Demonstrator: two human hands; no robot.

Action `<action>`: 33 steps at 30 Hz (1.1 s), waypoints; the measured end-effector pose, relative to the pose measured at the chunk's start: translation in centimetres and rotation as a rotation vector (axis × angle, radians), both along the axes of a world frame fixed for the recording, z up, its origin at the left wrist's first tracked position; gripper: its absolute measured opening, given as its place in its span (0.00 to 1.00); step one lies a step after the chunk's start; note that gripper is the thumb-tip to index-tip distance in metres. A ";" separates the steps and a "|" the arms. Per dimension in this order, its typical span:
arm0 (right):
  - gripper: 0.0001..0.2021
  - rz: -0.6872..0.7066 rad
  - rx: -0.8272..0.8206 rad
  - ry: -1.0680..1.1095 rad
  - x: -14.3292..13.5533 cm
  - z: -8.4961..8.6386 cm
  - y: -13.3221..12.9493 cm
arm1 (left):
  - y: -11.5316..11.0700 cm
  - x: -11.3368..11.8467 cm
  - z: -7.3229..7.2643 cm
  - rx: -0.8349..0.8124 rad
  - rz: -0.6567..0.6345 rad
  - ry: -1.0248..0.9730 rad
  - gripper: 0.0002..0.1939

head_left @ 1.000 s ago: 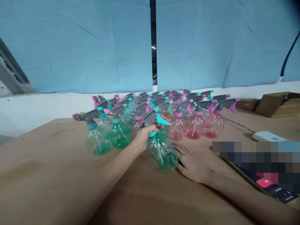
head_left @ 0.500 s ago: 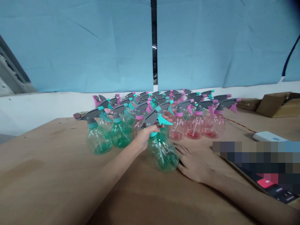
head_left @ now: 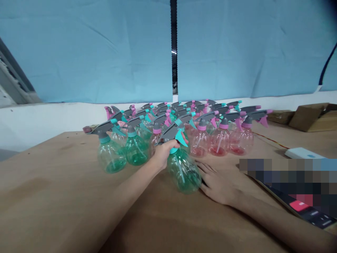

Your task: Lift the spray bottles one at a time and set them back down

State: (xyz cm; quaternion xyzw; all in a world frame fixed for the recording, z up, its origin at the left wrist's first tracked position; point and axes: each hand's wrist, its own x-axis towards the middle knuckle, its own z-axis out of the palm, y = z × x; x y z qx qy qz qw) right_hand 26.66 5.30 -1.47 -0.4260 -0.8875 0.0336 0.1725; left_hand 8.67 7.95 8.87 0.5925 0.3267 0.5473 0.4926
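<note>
My left hand (head_left: 166, 151) is closed around the neck of a green spray bottle (head_left: 184, 175) with a grey head and a turquoise trigger (head_left: 181, 137). Its fingers wrap the far side and press on the trigger, and the bottle is tilted over the table. To the right, my right hand (head_left: 214, 182) lies low on the tabletop with fingers stretched out. The fingertips are partly behind the clear body of the held bottle, so I cannot tell whether they touch it.
Several green spray bottles (head_left: 137, 149) and pink spray bottles (head_left: 219, 142) stand in rows behind on the wooden table (head_left: 52, 207). To the right are a white device (head_left: 302, 153), a partly blurred-out phone-like screen (head_left: 316, 214) and an open cardboard box (head_left: 313, 117).
The trigger of the held bottle has been pulled in toward the neck by my left fingers. My right hand stays in place.
</note>
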 end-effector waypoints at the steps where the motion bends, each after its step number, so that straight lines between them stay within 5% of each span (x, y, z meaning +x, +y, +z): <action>1: 0.23 0.000 -0.001 0.001 0.0 0.0 0.0 | 0.0 0.0 0.0 0.012 0.014 0.002 0.11; 12: 0.26 -0.060 0.017 0.015 -0.2 0.1 -0.2 | -0.4 0.2 -0.2 0.013 -0.076 0.087 0.10; 17: 0.25 -0.225 0.077 -0.129 -0.1 0.7 -0.3 | -0.8 1.1 -1.6 0.109 -0.112 0.230 0.11; 23: 0.21 -0.417 0.117 -0.215 1.2 1.3 -0.2 | -1.2 1.2 -3.7 0.345 0.032 0.434 0.21; 28: 0.20 -0.512 0.197 -0.251 1.0 3.6 -1.3 | -0.8 1.1 -5.3 0.510 0.023 0.680 0.31; 33: 0.18 -0.598 0.274 -0.173 0.9 5.3 -2.1 | -0.5 1.7 -7.1 0.497 0.005 0.864 0.32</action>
